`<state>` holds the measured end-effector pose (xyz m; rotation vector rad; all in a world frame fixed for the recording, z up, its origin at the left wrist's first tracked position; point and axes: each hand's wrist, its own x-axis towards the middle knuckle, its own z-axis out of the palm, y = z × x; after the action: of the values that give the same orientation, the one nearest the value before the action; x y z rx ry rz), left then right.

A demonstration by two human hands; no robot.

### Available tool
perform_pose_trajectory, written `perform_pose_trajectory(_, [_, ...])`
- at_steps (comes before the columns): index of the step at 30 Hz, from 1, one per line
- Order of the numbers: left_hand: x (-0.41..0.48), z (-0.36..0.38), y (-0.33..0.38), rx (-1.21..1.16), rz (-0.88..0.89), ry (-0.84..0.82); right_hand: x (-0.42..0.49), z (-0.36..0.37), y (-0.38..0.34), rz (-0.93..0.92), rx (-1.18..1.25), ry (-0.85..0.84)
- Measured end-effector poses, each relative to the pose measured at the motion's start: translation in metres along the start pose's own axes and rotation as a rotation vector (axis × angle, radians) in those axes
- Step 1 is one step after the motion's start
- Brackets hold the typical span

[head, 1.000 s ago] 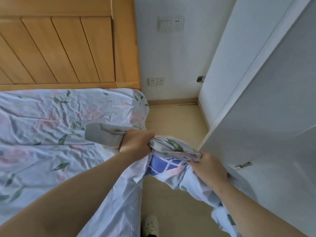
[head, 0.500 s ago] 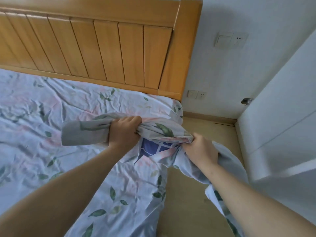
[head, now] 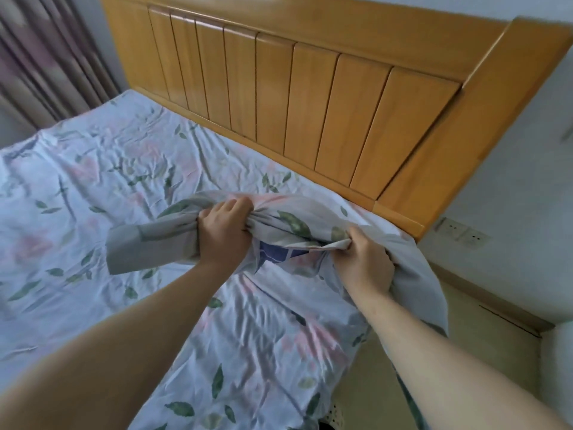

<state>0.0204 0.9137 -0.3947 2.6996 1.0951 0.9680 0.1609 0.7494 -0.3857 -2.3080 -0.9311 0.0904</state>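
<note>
A pale floral bed sheet [head: 93, 187] covers the mattress. Its corner near the headboard is lifted and bunched into a roll [head: 288, 225]. My left hand [head: 224, 234] grips the bunched fabric, with a grey hem end [head: 136, 249] sticking out to its left. My right hand [head: 362, 262] grips the sheet's edge further right, and loose fabric [head: 424, 274] hangs off the bed side beyond it. Between my hands a blue patterned layer [head: 276, 252] shows under the lifted sheet.
A wooden slatted headboard [head: 310, 97] runs along the back. A curtain [head: 46, 66] hangs at the far left. At the right are a white wall with sockets [head: 459, 232] and a strip of tan floor [head: 483, 330] beside the bed.
The view has swung left and up toward the headboard and curtain. Both hands keep their grip on the bunched sheet corner and have carried it over the mattress toward the headboard.
</note>
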Motion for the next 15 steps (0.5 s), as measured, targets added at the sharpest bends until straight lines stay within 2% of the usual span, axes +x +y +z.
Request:
perform_pose_trajectory(4, [0.026, 0.04, -0.009, 0.107, -0.009, 0.009, 0.047, 0.028, 0.019, -0.031, 0.014, -0.014])
perform_pose_trajectory(6, [0.025, 0.063, -0.016, 0.189, -0.033, -0.076, 0.058, 0.052, 0.035, -0.037, -0.006, -0.079])
perform_pose_trajectory(9, [0.007, 0.095, -0.028, 0.346, -0.129, -0.355, 0.055, 0.092, 0.058, 0.011, -0.1, -0.245])
perform_pose_trajectory(12, [-0.023, 0.119, -0.038, 0.433, -0.317, -0.684, 0.038, 0.124, 0.075, 0.105, -0.139, -0.512])
perform_pose_trajectory(15, [-0.064, 0.132, -0.048, 0.436, -0.416, -0.863, 0.013, 0.148, 0.088, 0.166, -0.181, -0.718])
